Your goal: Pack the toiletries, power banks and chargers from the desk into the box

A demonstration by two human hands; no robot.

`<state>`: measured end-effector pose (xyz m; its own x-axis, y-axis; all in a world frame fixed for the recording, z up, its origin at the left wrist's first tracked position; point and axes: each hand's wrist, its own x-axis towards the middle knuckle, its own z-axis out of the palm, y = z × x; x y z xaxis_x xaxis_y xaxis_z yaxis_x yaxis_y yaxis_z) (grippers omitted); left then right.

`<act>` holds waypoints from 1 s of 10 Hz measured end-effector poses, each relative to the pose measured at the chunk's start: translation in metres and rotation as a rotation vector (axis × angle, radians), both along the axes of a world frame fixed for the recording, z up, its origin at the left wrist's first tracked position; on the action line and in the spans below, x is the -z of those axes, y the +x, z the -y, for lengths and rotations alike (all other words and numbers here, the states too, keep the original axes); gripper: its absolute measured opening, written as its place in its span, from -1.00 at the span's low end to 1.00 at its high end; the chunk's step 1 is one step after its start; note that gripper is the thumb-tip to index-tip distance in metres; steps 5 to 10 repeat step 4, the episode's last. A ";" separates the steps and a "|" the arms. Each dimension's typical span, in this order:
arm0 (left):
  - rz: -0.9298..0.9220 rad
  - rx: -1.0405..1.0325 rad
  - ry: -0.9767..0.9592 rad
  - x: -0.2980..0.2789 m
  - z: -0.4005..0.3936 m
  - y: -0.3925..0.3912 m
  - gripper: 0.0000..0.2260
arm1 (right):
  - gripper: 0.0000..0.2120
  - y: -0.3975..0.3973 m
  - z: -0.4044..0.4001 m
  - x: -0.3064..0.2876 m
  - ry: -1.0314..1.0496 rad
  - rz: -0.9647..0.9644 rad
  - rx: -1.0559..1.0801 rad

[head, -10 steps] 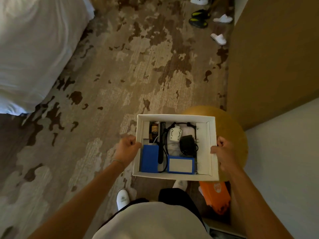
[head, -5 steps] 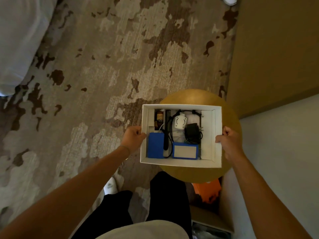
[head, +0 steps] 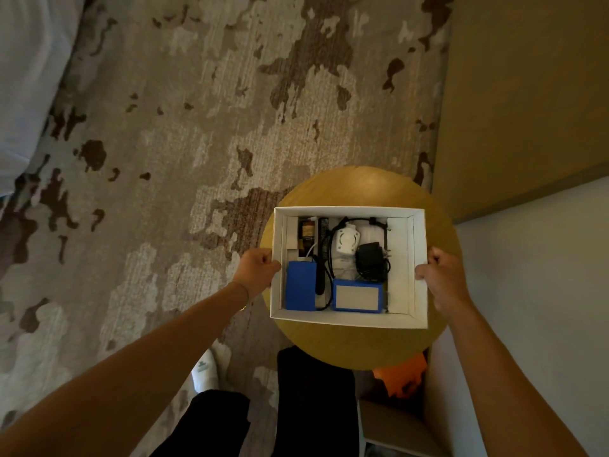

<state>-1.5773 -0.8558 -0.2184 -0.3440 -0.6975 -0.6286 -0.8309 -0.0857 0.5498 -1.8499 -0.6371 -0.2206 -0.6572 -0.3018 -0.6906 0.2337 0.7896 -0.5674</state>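
Note:
The open white box [head: 416, 258] is over a round yellow-brown stool top [head: 362, 344]; whether it rests on the top I cannot tell. My left hand [head: 255, 272] grips its left wall and my right hand [head: 440, 278] grips its right wall. Inside lie two blue power banks [head: 300, 285] [head: 357, 295], a white charger [head: 345, 241], a black charger [head: 371, 262] with cables, a black comb [head: 321, 255] and a small dark bottle [head: 307, 233].
Patterned brown and beige carpet [head: 197, 127] fills the left and top. White bedding [head: 23, 77] is at the far left. A tan cabinet side [head: 527, 94] and a pale wall [head: 543, 291] stand on the right. An orange object [head: 403, 377] lies under the stool.
The box, held in both hands, has moved from beside the stool to over its middle, while my view tilted down. Both grips stayed the same.

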 end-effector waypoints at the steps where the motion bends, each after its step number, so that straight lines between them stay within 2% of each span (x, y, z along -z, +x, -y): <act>1: 0.011 0.023 0.001 0.005 0.004 -0.005 -0.62 | -0.79 -0.003 0.000 0.008 0.018 0.004 0.015; 3: 0.019 0.033 -0.007 0.007 0.005 -0.007 -0.61 | -0.79 0.002 0.001 0.006 0.020 -0.040 0.035; 4: 0.031 0.043 0.040 -0.002 0.006 -0.005 -0.61 | -0.64 0.008 0.001 -0.004 -0.010 -0.108 0.026; 10: 0.031 0.043 0.040 -0.002 0.006 -0.005 -0.61 | -0.64 0.008 0.001 -0.004 -0.010 -0.108 0.026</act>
